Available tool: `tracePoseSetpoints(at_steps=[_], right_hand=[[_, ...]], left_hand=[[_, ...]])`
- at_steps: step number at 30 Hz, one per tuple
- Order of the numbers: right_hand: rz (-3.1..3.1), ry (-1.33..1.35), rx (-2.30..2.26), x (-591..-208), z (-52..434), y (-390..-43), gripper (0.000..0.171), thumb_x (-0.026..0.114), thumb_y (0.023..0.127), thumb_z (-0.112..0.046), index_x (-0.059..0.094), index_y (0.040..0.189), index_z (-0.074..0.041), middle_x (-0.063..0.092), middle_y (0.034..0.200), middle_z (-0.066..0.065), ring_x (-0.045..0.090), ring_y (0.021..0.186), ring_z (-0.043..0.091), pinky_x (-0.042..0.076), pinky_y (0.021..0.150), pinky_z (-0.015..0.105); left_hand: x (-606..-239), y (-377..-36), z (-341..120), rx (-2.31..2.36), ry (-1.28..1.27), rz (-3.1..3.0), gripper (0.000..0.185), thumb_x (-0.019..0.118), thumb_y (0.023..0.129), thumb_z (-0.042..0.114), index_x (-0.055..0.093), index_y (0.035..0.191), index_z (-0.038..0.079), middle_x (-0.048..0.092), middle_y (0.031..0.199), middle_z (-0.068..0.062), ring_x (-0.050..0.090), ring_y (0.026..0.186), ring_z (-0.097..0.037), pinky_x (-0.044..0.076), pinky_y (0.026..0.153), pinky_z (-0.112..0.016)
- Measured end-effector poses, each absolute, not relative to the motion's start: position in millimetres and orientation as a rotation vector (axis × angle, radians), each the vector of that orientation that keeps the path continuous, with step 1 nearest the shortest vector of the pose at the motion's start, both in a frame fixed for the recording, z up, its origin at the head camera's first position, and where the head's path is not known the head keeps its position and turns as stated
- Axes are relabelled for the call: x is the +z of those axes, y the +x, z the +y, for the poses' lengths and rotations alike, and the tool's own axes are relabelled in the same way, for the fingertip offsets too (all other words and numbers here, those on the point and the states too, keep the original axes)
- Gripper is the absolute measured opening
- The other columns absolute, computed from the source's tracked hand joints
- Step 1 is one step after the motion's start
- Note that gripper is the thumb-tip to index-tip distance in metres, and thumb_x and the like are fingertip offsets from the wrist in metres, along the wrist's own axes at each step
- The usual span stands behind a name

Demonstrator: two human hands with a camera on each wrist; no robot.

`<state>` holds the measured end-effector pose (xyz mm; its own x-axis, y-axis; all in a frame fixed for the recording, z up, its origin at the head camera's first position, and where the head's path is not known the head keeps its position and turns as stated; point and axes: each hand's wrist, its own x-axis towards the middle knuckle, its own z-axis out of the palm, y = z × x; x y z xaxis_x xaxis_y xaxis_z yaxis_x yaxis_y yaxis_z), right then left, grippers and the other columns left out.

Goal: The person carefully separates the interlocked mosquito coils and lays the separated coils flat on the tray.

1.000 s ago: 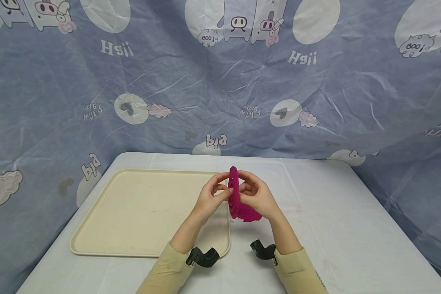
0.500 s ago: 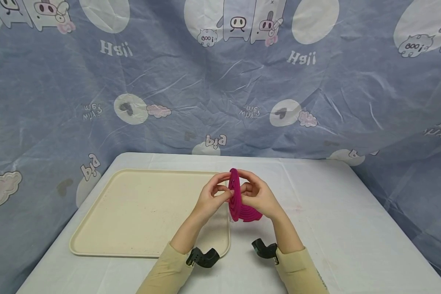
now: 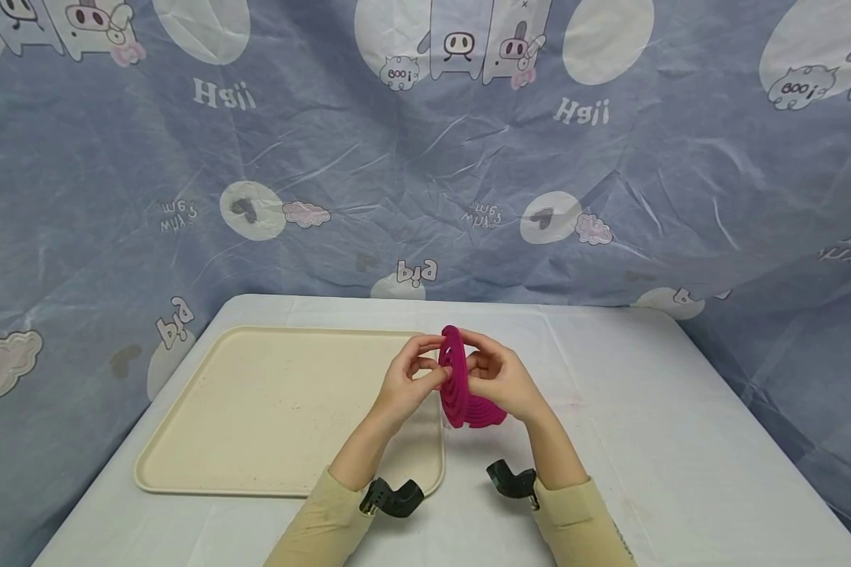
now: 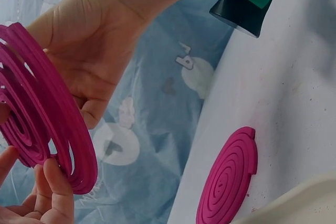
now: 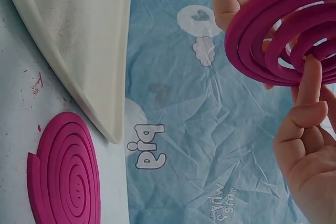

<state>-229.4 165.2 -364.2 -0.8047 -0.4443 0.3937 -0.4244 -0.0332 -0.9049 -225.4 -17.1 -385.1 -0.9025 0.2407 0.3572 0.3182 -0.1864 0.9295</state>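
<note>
Between both hands, a magenta flat spiral disc (image 3: 454,394) is held upright above the table, its face turned toward the left hand. The left hand (image 3: 409,381) pinches it from the left side. From the right, the right hand (image 3: 502,379) grips it with thumb and fingers. In the right wrist view, gaps show between the rings of this held spiral disc (image 5: 252,35), and one fingertip touches near its middle. Lying on the table below is a second magenta spiral disc (image 4: 227,177), its coils close together, partly covered by the first in the head view.
A cream rectangular tray (image 3: 284,409) lies to the left, its right edge beside the second disc. The white-covered table (image 3: 652,409) extends to the right. Small crumbs (image 5: 37,82) dot the cloth near the tray. A blue printed curtain (image 3: 369,157) hangs behind.
The held spiral disc has dropped slightly and turned so that a little more of its face shows. The right hand has shifted slightly to the right.
</note>
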Motion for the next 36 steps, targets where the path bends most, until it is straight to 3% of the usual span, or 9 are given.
tracePoseSetpoints(at_steps=[9,20,30,36], right_hand=[[2.185,-0.990,-2.027,-366,164,-231,0.056,0.060,0.079,0.009,0.045,0.133,0.004,0.061,0.084,0.021,0.062,0.076,0.019,0.053,0.066,0.026],[2.273,-0.989,-1.954,-364,166,-229,0.058,0.063,0.079,0.007,0.046,0.134,0.002,0.061,0.082,0.020,0.061,0.076,0.020,0.052,0.067,0.028],[2.263,-1.024,-1.936,-365,169,-231,0.060,0.063,0.078,0.007,0.045,0.135,0.001,0.059,0.081,0.021,0.058,0.074,0.020,0.049,0.062,0.024],[2.240,-1.033,-1.935,-366,170,-233,0.060,0.063,0.078,0.007,0.044,0.135,0.004,0.061,0.084,0.019,0.060,0.077,0.020,0.053,0.069,0.029]], left_hand=[[-386,-225,-15,-2.329,-0.617,-1.952,0.039,0.061,0.084,0.001,0.052,0.121,0.002,0.051,0.125,-0.015,0.057,0.088,-0.019,0.055,0.073,-0.036],[-382,-223,-18,-2.244,-0.647,-2.019,0.040,0.064,0.083,0.000,0.055,0.122,0.004,0.052,0.125,-0.013,0.057,0.089,-0.021,0.051,0.067,-0.024],[-358,-206,-20,-2.181,-0.656,-2.065,0.040,0.061,0.082,-0.002,0.051,0.121,-0.007,0.050,0.120,-0.025,0.057,0.091,-0.029,0.047,0.069,-0.026],[-374,-218,-18,-2.209,-0.602,-2.038,0.042,0.065,0.081,-0.001,0.052,0.121,-0.001,0.053,0.120,-0.019,0.059,0.091,-0.028,0.048,0.069,-0.025]])
